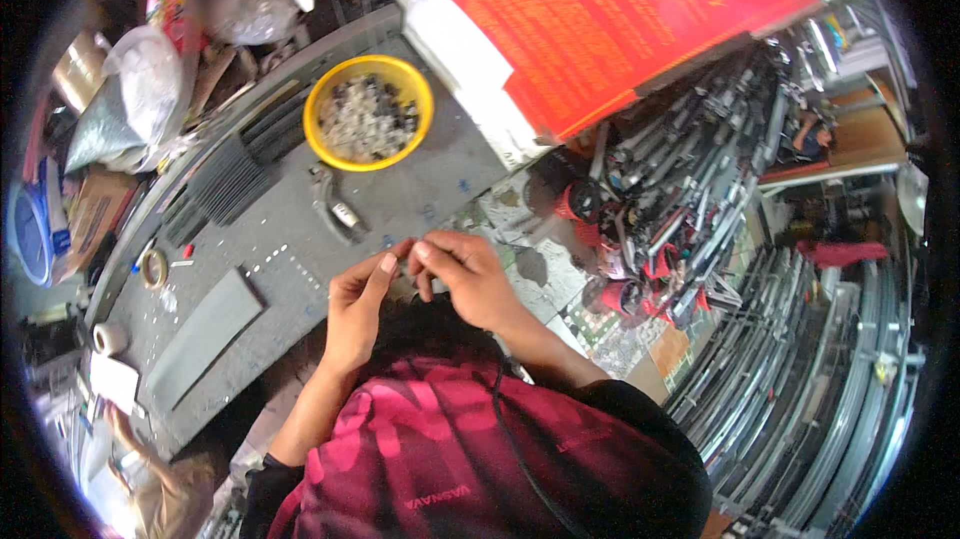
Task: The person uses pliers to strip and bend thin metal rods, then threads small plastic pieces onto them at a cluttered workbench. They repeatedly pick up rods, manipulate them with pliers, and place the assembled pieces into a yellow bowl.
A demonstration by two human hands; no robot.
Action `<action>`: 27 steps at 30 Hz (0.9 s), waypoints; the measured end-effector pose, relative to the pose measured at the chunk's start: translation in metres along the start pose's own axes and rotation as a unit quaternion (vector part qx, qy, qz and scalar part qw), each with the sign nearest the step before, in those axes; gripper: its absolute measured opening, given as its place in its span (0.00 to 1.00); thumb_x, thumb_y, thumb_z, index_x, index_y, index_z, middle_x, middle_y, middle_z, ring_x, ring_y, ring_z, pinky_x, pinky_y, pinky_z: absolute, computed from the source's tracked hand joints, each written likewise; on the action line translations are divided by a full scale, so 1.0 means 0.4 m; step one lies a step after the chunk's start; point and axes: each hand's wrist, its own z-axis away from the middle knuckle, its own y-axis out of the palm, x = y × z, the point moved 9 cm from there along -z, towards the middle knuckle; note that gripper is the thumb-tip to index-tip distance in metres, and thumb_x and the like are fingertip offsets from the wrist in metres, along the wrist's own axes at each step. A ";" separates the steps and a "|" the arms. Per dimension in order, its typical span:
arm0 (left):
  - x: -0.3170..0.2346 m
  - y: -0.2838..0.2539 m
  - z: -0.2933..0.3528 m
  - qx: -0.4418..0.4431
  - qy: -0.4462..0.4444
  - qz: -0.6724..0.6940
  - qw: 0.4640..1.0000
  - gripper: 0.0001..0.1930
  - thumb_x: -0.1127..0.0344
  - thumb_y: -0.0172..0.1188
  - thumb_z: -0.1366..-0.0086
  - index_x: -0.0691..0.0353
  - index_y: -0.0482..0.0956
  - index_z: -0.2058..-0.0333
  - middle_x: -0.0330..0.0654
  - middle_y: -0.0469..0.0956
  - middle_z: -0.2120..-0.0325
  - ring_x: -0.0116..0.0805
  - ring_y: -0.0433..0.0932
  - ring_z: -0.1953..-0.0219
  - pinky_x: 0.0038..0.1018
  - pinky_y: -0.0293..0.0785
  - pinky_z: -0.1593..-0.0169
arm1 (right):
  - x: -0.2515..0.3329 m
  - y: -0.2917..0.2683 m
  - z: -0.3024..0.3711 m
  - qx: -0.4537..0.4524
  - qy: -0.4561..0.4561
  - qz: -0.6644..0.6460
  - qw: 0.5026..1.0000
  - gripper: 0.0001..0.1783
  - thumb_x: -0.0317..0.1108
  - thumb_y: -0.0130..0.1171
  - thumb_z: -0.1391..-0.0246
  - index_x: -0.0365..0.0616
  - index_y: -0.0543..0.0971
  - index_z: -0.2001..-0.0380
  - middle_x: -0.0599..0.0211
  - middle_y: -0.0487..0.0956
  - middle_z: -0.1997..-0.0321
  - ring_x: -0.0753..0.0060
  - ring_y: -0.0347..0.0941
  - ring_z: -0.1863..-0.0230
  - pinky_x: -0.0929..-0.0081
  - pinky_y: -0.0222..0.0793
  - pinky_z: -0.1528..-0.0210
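My left hand (356, 311) and my right hand (467, 282) meet fingertip to fingertip over the near edge of the grey worktable (300, 214). Thumb and fingers are pinched together on both; anything between them is too small or hidden to name. Just beyond my left hand lies a curved metal hand tool (335, 204) with a pale band at one end. Farther back stands a yellow bowl (318, 145) of small white, grey and black pieces.
Dark grey strips (225, 179) and a flat grey panel (215, 324) lie to the left, near a tape roll (153, 267). A red printed board (630, 29) rises at the far right, beside bundled metal profiles (690, 159). Another person (175, 494) is at lower left.
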 end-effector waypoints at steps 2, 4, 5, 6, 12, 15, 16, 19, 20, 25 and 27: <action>-0.057 0.028 -0.001 -0.001 0.069 -0.026 0.997 0.18 0.63 0.61 0.20 0.73 0.86 0.44 0.40 0.88 0.57 0.24 0.80 0.57 0.24 0.76 0.47 | 0.011 -0.007 0.013 -0.018 -0.019 0.067 0.997 0.18 0.40 0.53 0.22 0.36 0.80 0.64 0.67 0.79 0.74 0.76 0.77 0.75 0.71 0.73 0.70; -0.093 0.058 -0.022 0.010 0.098 -0.113 0.989 0.18 0.64 0.61 0.20 0.73 0.85 0.43 0.40 0.87 0.59 0.23 0.79 0.61 0.24 0.77 0.51 | 0.019 -0.005 0.025 -0.035 -0.031 0.100 0.994 0.16 0.38 0.56 0.26 0.36 0.79 0.65 0.62 0.78 0.77 0.69 0.78 0.76 0.64 0.74 0.70; -0.082 0.076 -0.029 0.048 0.052 -0.051 0.996 0.17 0.65 0.62 0.22 0.73 0.86 0.45 0.39 0.87 0.60 0.23 0.78 0.63 0.23 0.77 0.55 | 0.062 -0.009 0.029 -0.056 -0.117 0.173 0.976 0.13 0.36 0.58 0.28 0.35 0.79 0.65 0.58 0.77 0.78 0.63 0.79 0.76 0.61 0.73 0.70; -0.092 0.077 -0.045 0.010 0.072 -0.103 0.992 0.14 0.67 0.66 0.24 0.72 0.88 0.47 0.39 0.87 0.62 0.23 0.78 0.64 0.24 0.76 0.58 | 0.043 -0.017 0.039 -0.057 -0.061 0.150 0.985 0.13 0.35 0.58 0.29 0.35 0.79 0.64 0.55 0.79 0.78 0.58 0.80 0.76 0.58 0.72 0.70; -0.067 0.093 -0.080 0.047 0.049 -0.035 0.997 0.08 0.69 0.71 0.29 0.70 0.90 0.58 0.41 0.87 0.67 0.29 0.80 0.68 0.26 0.76 0.61 | 0.056 -0.035 0.077 -0.061 -0.060 0.092 0.992 0.16 0.38 0.55 0.26 0.36 0.79 0.63 0.57 0.80 0.79 0.60 0.80 0.76 0.58 0.74 0.70; -0.042 0.069 -0.082 0.047 -0.002 -0.049 0.998 0.07 0.71 0.70 0.29 0.69 0.91 0.59 0.48 0.90 0.60 0.33 0.86 0.58 0.31 0.80 0.48 | 0.076 -0.035 0.096 -0.088 -0.119 0.168 0.975 0.17 0.39 0.54 0.25 0.35 0.80 0.64 0.58 0.79 0.80 0.65 0.79 0.77 0.61 0.74 0.69; -0.039 0.067 -0.079 0.052 -0.015 -0.011 0.998 0.06 0.71 0.70 0.29 0.69 0.90 0.60 0.50 0.90 0.59 0.35 0.87 0.57 0.32 0.81 0.48 | 0.055 -0.030 0.091 -0.072 -0.078 0.148 0.983 0.17 0.39 0.54 0.24 0.36 0.80 0.65 0.58 0.80 0.79 0.67 0.78 0.77 0.62 0.74 0.68; -0.046 0.071 -0.070 0.084 -0.042 0.128 0.987 0.06 0.71 0.69 0.28 0.69 0.89 0.59 0.53 0.90 0.59 0.38 0.88 0.56 0.35 0.83 0.46 | 0.039 -0.010 0.096 -0.014 -0.050 0.072 0.996 0.19 0.38 0.53 0.23 0.37 0.80 0.67 0.67 0.77 0.79 0.75 0.76 0.75 0.71 0.70 0.68; -0.051 0.058 -0.074 0.070 -0.036 0.132 0.988 0.06 0.71 0.69 0.28 0.69 0.89 0.59 0.53 0.90 0.59 0.39 0.88 0.56 0.35 0.83 0.46 | 0.032 -0.001 0.093 0.000 -0.042 0.065 0.997 0.19 0.38 0.53 0.23 0.37 0.80 0.67 0.66 0.78 0.79 0.75 0.76 0.75 0.70 0.70 0.68; -0.111 0.034 -0.060 0.063 0.036 0.137 0.988 0.05 0.72 0.70 0.29 0.68 0.89 0.60 0.52 0.90 0.61 0.37 0.89 0.56 0.33 0.83 0.45 | 0.019 0.027 0.090 0.052 -0.010 0.025 0.998 0.19 0.39 0.54 0.23 0.36 0.80 0.67 0.65 0.79 0.78 0.75 0.76 0.75 0.70 0.70 0.68; -0.133 0.021 -0.056 0.040 0.068 0.089 0.993 0.05 0.72 0.70 0.29 0.68 0.90 0.60 0.50 0.91 0.62 0.36 0.89 0.57 0.32 0.84 0.46 | 0.027 0.038 0.086 0.075 -0.031 0.055 0.995 0.20 0.40 0.53 0.22 0.37 0.80 0.67 0.65 0.80 0.76 0.75 0.77 0.73 0.71 0.71 0.66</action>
